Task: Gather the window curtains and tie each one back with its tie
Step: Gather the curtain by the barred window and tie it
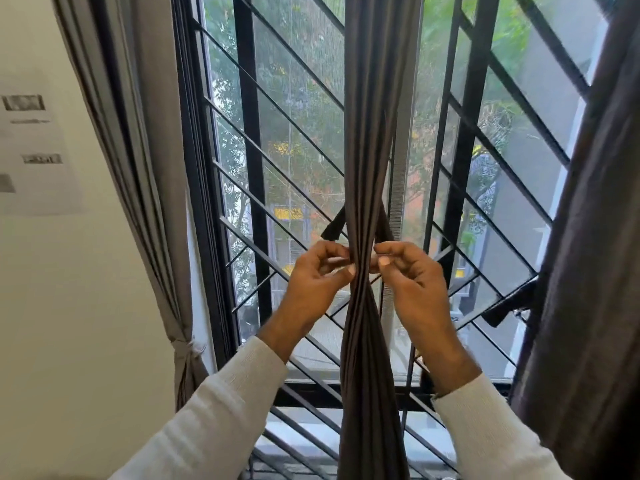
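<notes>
Middle dark curtain (372,133) bunched into a narrow column between both sets of fingertips. Left hand (317,275) fingers curled, pinching a tie (333,227) end against the curtain's left edge; right hand (412,275) fingers curled, pinching the other end at the right edge. Tie ends sticking up just above the fingers. Three curtains counted: grey curtain (149,202) far left of fingers, already tied; dark curtain (588,271) far right. Open gaps either side, window grille (249,133) behind.
</notes>
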`<state>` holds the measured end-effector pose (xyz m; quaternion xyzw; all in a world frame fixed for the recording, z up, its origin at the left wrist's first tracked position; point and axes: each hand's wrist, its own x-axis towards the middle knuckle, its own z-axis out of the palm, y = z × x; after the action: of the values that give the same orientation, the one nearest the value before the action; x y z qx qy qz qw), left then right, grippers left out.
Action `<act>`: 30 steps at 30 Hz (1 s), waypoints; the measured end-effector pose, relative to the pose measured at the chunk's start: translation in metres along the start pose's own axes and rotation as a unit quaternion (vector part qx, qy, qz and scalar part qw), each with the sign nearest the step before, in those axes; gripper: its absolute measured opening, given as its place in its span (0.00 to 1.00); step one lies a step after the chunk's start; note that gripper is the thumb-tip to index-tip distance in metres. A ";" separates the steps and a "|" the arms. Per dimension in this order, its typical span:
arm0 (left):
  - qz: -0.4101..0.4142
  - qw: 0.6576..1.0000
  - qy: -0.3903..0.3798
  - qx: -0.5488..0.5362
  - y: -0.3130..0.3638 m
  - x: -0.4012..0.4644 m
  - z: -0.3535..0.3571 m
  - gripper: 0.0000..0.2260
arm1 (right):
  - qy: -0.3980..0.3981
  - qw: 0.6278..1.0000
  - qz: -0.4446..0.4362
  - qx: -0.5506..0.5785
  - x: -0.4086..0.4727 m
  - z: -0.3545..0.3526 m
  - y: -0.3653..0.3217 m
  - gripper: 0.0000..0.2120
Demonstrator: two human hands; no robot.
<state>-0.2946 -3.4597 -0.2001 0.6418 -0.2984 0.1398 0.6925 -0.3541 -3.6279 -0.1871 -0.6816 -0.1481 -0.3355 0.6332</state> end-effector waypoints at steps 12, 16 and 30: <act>-0.174 0.934 -0.090 -0.299 -0.008 -0.001 0.001 0.23 | 0.118 0.965 -0.070 -0.223 0.028 0.002 -0.022 0.24; -0.178 0.933 -0.100 -0.297 -0.003 -0.002 0.002 0.21 | -0.004 0.996 0.084 -0.019 0.050 0.004 -0.033 0.22; -0.127 0.977 -0.022 -0.169 0.018 -0.012 0.019 0.23 | 0.011 0.980 -0.086 -0.177 0.023 0.010 -0.058 0.17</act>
<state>-0.3184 -3.4736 -0.1927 0.5507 -0.2492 -0.0162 0.7965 -0.3709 -3.6149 -0.1277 -0.7638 -0.1377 -0.4168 0.4732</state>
